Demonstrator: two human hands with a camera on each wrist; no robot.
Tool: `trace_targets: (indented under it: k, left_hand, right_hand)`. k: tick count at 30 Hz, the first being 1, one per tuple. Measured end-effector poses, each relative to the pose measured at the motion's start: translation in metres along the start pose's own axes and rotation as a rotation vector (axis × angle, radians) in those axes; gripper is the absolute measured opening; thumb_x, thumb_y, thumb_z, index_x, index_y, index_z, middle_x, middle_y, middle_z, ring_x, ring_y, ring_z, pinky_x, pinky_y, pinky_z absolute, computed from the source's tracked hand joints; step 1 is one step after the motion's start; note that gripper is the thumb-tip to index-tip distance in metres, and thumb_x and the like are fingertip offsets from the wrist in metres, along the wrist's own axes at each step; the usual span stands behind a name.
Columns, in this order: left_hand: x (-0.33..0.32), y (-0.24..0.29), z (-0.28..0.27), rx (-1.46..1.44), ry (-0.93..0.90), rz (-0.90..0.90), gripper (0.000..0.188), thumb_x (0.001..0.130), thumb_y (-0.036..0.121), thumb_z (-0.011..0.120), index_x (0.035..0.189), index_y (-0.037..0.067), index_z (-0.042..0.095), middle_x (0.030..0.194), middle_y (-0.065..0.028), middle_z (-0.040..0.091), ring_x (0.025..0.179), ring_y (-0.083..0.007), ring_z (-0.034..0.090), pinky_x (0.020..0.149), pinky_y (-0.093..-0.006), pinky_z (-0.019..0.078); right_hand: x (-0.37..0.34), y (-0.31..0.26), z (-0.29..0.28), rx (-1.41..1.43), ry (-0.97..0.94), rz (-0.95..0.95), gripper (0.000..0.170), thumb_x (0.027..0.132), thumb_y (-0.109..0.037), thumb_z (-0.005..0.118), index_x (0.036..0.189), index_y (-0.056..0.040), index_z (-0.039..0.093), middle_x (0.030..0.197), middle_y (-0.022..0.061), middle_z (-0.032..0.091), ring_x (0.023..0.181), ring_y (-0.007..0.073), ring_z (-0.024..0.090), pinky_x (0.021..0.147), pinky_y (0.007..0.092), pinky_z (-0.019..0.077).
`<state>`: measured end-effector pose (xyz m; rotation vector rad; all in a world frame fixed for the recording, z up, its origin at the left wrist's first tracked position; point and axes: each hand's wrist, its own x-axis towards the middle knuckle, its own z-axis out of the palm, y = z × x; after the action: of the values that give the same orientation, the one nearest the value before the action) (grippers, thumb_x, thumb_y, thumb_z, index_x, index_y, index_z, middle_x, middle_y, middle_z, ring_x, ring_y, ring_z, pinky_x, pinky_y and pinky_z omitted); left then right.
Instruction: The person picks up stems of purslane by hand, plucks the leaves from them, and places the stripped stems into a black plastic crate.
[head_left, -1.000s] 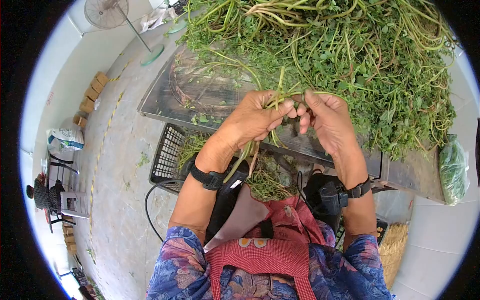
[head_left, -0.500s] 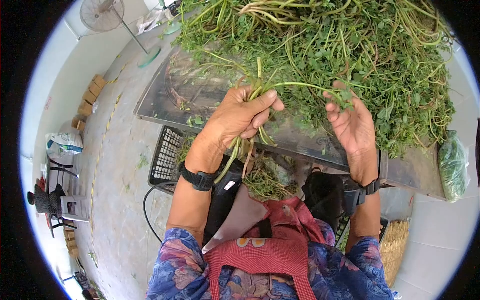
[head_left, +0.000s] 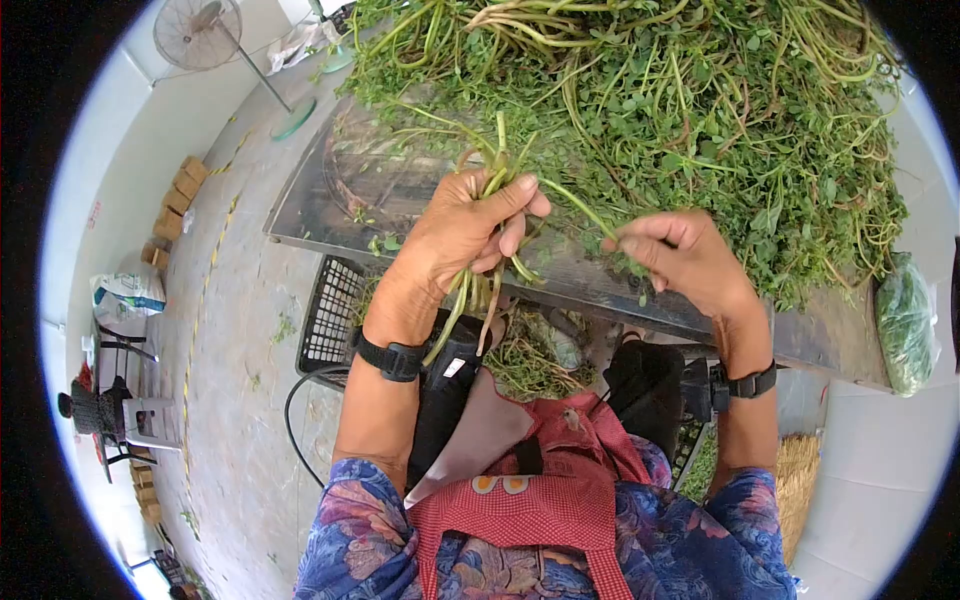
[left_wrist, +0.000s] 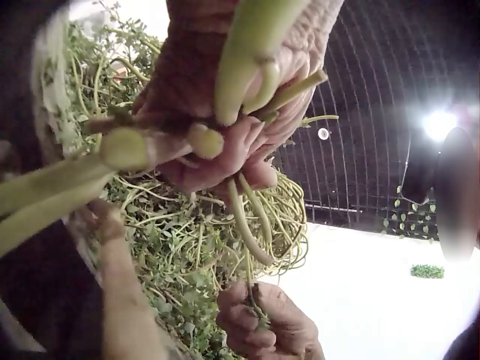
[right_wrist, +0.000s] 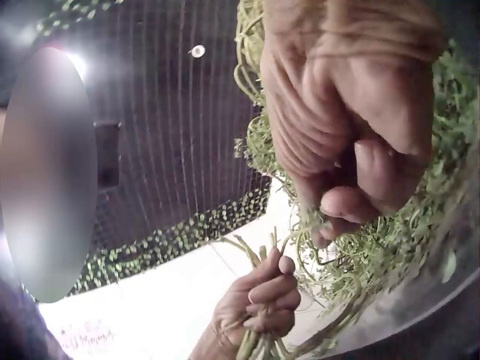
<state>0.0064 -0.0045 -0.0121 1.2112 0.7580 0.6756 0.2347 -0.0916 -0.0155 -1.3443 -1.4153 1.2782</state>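
In the head view the left hand (head_left: 465,225) grips a small bunch of green stems (head_left: 464,322) whose ends stick out above and below the fist. One thin stem (head_left: 572,200) runs from that fist to the right hand (head_left: 690,262), which pinches its leafy end between thumb and curled fingers. The left wrist view shows thick stems (left_wrist: 259,52) close up across the left hand (left_wrist: 202,97), with the right hand (left_wrist: 270,322) below. Beyond both hands a large heap of leafy greens (head_left: 700,110) covers much of the dark table (head_left: 400,190).
A black crate (head_left: 333,315) stands on the floor beside the table's near edge, with more stems (head_left: 540,360) below the table. A plastic bag of greens (head_left: 905,325) lies at the table's right end. Further off are a standing fan (head_left: 198,30) and boxes (head_left: 180,190).
The right hand left the bunch, moved out to the right with its fingers spread, then came lower and closed on the thin stem's end. The left hand shifted slightly left, still holding the bunch.
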Motion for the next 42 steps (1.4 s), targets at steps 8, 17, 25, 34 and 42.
trace_targets:
  k: [8, 17, 25, 34, 42]
  left_hand:
    - [-0.014, 0.015, 0.004, 0.083, 0.096, 0.125, 0.026, 0.09, 0.023, 0.058, 0.079, -0.001, 0.063, 0.046, -0.0023, 0.05, 0.033, -0.0058, 0.036, 0.03, -0.0197, 0.0229]
    - [-0.022, 0.026, -0.063, -0.287, 0.133, 0.324, 0.03, 0.093, 0.027, 0.052, 0.084, 0.0, 0.061, 0.048, -0.0031, 0.052, 0.035, -0.0064, 0.036, 0.032, -0.0188, 0.0306]
    - [-0.01, 0.016, -0.09, -0.511, 0.024, 0.34, 0.028, 0.093, 0.028, 0.051, 0.083, 0.003, 0.06, 0.049, -0.0025, 0.051, 0.048, -0.0115, 0.046, 0.052, -0.0255, 0.0463]
    - [0.002, 0.004, -0.092, -0.707, 0.344, 0.339, 0.025, 0.093, 0.026, 0.052, 0.08, 0.004, 0.057, 0.055, 0.0024, 0.044, 0.051, -0.0119, 0.044, 0.053, -0.0279, 0.0459]
    - [0.01, 0.0, -0.069, -0.783, 0.326, 0.211, 0.025, 0.085, 0.025, 0.065, 0.072, 0.008, 0.051, 0.05, 0.0074, 0.029, 0.041, -0.006, 0.027, 0.037, -0.0215, 0.0267]
  right_hand:
    - [0.034, -0.012, 0.018, -0.595, 0.598, -0.506, 0.016, 0.084, -0.01, 0.053, 0.072, 0.0013, 0.055, 0.054, 0.0058, 0.048, 0.049, 0.017, 0.047, 0.048, 0.0338, 0.0399]
    - [0.042, -0.025, 0.009, 0.6, 0.506, -0.152, 0.023, 0.086, -0.007, 0.05, 0.107, 0.004, 0.051, 0.073, 0.003, 0.048, 0.049, 0.0045, 0.04, 0.034, 0.0176, 0.0221]
    - [0.117, 0.018, 0.034, -0.272, 0.333, -0.422, 0.025, 0.083, -0.022, 0.058, 0.093, -0.0004, 0.066, 0.076, 0.0092, 0.065, 0.056, 0.0184, 0.058, 0.052, 0.0342, 0.0459]
    - [0.157, 0.01, 0.075, -0.994, 0.378, -0.164, 0.035, 0.073, -0.037, 0.066, 0.071, -0.0015, 0.068, 0.069, 0.019, 0.063, 0.067, 0.035, 0.061, 0.063, 0.0431, 0.0478]
    - [0.128, -0.006, 0.06, -0.112, 0.184, -0.103, 0.022, 0.078, -0.022, 0.07, 0.075, -0.0014, 0.065, 0.06, -0.0068, 0.046, 0.054, 0.0045, 0.034, 0.047, 0.0228, 0.0254]
